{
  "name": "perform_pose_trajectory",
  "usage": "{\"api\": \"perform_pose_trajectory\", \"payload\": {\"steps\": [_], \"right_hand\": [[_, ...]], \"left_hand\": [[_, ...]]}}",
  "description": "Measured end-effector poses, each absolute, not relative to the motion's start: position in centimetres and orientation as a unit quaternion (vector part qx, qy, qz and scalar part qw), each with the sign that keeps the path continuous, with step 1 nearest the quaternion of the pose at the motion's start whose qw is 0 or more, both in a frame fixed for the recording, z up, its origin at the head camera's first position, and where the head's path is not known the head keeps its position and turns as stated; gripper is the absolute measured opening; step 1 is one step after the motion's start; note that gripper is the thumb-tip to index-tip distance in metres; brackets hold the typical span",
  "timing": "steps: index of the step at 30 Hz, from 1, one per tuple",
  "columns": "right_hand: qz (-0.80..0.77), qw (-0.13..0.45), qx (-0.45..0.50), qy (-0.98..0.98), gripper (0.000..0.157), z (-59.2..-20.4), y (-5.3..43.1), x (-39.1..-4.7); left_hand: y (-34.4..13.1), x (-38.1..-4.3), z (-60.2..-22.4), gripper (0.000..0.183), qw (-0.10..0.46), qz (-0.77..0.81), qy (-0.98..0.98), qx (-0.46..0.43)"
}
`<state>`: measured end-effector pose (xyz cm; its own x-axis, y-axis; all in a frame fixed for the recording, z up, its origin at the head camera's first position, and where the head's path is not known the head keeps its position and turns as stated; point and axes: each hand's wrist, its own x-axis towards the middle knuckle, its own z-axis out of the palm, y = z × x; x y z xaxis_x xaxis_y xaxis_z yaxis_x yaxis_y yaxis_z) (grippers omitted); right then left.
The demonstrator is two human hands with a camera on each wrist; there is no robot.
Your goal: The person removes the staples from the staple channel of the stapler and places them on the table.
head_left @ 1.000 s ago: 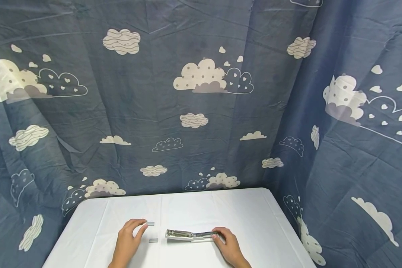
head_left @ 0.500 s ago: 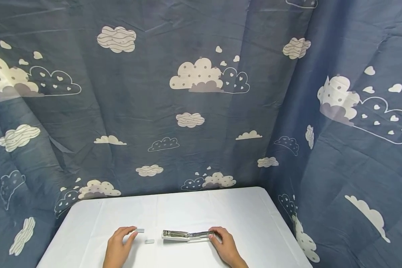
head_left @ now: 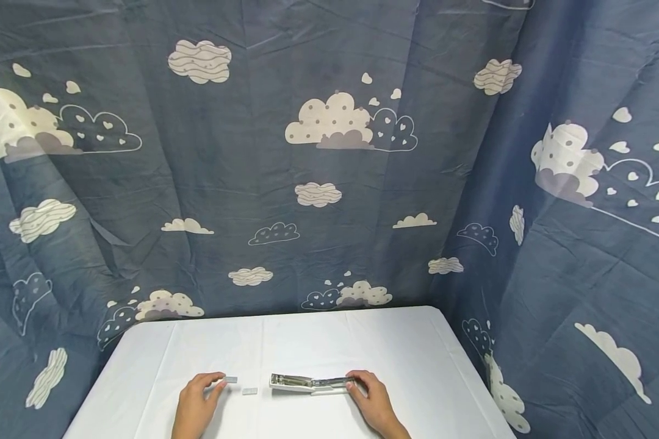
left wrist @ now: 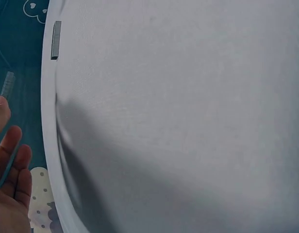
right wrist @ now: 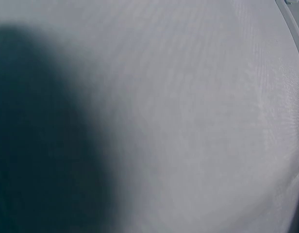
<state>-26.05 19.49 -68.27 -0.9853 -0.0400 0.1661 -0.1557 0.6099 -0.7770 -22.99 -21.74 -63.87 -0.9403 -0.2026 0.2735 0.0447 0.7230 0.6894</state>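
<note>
My left hand (head_left: 194, 402) pinches a small grey strip of staples (head_left: 230, 379) between thumb and fingertips, above the left part of the table. In the left wrist view, the strip's end (left wrist: 8, 83) sticks out past the thumb. A second staple strip (head_left: 249, 391) lies on the white cloth just right of the first. Right of that is a stapler (head_left: 293, 382), white underneath, with its metal inside showing and its body opened out lengthwise. Around its right end my right hand (head_left: 374, 403) curls thumb and fingers. The right wrist view catches only white cloth and a dark blur.
The white-covered table (head_left: 318, 341) reaches back to a dark blue curtain (head_left: 351, 183) printed with clouds. More of the same curtain (head_left: 571, 274) hangs along the right side. The table's edge (left wrist: 50, 107) shows in the left wrist view.
My left hand has drawn back to the left and nearer, carrying its staple strip away from the stapler. The right hand and stapler stay about where they were; the head view shifted slightly.
</note>
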Motion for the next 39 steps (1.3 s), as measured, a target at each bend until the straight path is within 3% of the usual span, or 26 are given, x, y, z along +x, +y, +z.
{"api": "perform_pose_trajectory", "payload": {"steps": [16, 29, 39], "right_hand": [[0.442, 0.063, 0.049, -0.893, 0.022, -68.5, 19.4, -25.9], [0.434, 0.088, 0.068, -0.894, 0.019, -68.6, 19.4, -25.9], [0.445, 0.069, 0.053, -0.891, 0.019, -68.4, 19.5, -25.9]], "left_hand": [[-22.4, -22.9, -65.0, 0.021, 0.085, -0.377, -0.919, 0.077], [-22.0, -23.0, -65.4, 0.020, 0.077, -0.363, -0.925, 0.083], [-22.2, -23.2, -65.8, 0.019, 0.072, -0.350, -0.931, 0.077]]}}
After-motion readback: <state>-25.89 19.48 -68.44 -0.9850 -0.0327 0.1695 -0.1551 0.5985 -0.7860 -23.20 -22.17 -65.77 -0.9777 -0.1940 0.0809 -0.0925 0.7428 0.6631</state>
